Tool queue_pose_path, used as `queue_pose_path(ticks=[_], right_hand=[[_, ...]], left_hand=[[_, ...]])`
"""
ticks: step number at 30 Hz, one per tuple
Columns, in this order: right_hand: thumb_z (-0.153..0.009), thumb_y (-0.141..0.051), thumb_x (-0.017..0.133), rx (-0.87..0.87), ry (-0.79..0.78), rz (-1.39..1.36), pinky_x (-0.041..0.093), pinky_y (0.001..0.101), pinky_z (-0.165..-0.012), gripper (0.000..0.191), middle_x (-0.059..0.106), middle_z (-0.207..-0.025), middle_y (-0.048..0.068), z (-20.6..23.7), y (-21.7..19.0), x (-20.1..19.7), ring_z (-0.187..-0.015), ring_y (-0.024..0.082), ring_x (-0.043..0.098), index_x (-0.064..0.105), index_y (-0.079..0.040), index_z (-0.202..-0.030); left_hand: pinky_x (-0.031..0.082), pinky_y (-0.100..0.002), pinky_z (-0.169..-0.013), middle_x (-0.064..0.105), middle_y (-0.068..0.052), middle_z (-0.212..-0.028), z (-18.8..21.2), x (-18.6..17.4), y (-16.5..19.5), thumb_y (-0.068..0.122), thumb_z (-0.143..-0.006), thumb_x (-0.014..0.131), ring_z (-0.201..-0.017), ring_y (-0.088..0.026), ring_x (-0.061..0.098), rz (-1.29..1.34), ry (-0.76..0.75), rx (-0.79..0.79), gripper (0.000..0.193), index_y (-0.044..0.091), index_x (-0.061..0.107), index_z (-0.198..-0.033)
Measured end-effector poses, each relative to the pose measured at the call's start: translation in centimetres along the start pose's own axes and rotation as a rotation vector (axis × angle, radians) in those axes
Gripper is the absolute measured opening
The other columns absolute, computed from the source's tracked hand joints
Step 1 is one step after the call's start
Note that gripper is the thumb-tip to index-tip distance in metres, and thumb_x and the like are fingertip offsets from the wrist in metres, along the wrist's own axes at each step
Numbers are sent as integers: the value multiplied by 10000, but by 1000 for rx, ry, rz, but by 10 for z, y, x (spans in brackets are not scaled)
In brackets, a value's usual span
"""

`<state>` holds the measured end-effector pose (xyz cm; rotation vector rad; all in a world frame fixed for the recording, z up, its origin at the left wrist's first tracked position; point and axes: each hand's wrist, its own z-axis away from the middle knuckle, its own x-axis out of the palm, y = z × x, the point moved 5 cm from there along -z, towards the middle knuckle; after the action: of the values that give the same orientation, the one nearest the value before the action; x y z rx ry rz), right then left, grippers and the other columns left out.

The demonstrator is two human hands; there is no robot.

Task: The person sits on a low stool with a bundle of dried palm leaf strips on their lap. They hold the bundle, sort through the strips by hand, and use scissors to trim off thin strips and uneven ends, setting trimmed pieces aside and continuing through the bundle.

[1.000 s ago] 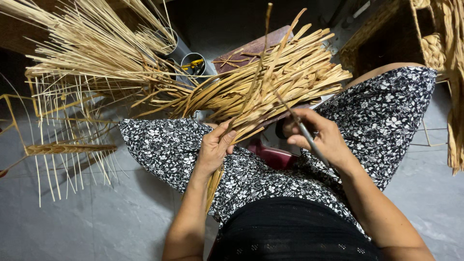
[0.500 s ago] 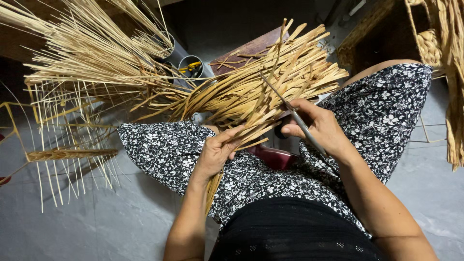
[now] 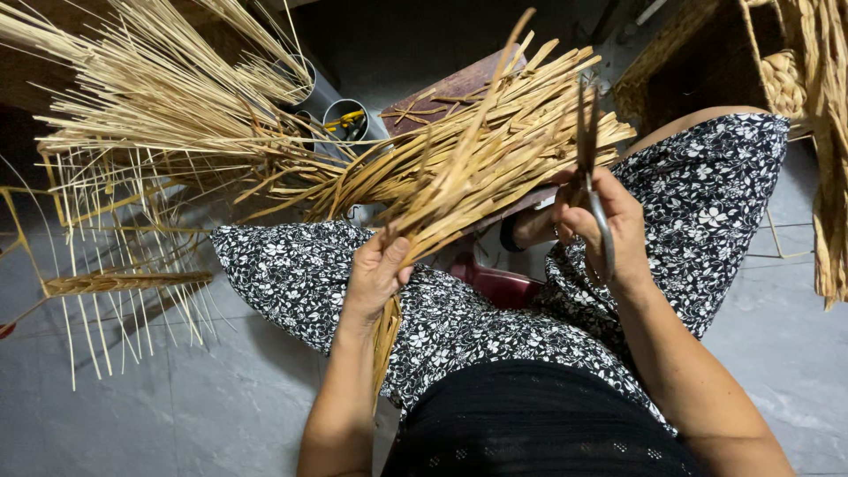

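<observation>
Two hands work over the lap: left hand clenched round a straw bundle, right hand gripping scissors raised at its splayed ends, trimming apparently underway, needing a steady bundle.

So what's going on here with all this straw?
A seated person in a flowered skirt grips a bundle of dried reed strips near its base with the left hand. The right hand holds scissors with the blades pointing up at the strips' far ends. A half-woven frame of thin reeds lies on the grey floor to the left.
</observation>
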<state>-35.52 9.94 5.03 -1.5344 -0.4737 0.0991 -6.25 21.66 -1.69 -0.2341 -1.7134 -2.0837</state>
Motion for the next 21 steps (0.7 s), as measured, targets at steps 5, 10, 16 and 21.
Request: queue_pose_path(ticks=[5, 10, 16, 21], right_hand=[[-912, -486, 769, -5, -18, 53, 484, 223, -625, 622, 642, -929, 24, 8, 10, -2, -745, 83, 601, 584, -33, -1297], [-889, -540, 756, 79, -104, 112, 565, 276, -800, 652, 687, -984, 29, 13, 24, 9, -899, 131, 679, 584, -43, -1275], [-881, -521, 752, 90, -166, 185, 550, 290, -828, 629, 679, -959, 25, 9, 21, 18, -907, 141, 661, 607, -45, -1265], [-883, -384, 799, 107, -154, 10, 514, 236, -735, 556, 682, -939, 12, 6, 14, 18, -840, 100, 649, 612, -2, -1241]], left_hand=[[414, -145, -460, 653, 42, -812, 0, -2, 10, 282, -1007, 662, -552, -10, 526, 61, 61, -23, 242, 85, 696, -1144], [405, -136, -438, 629, 44, -748, 1, -1, 16, 327, -1016, 650, -529, -4, 524, 82, 50, 1, 250, 102, 708, -1108], [405, -163, -444, 645, 31, -778, 0, -2, 12, 330, -1013, 667, -548, -21, 542, 48, -10, -2, 270, 79, 704, -1103], [375, -153, -426, 639, 36, -750, 2, -2, 8, 338, -1003, 673, -545, -19, 538, -7, -31, -24, 300, 72, 706, -1137]])
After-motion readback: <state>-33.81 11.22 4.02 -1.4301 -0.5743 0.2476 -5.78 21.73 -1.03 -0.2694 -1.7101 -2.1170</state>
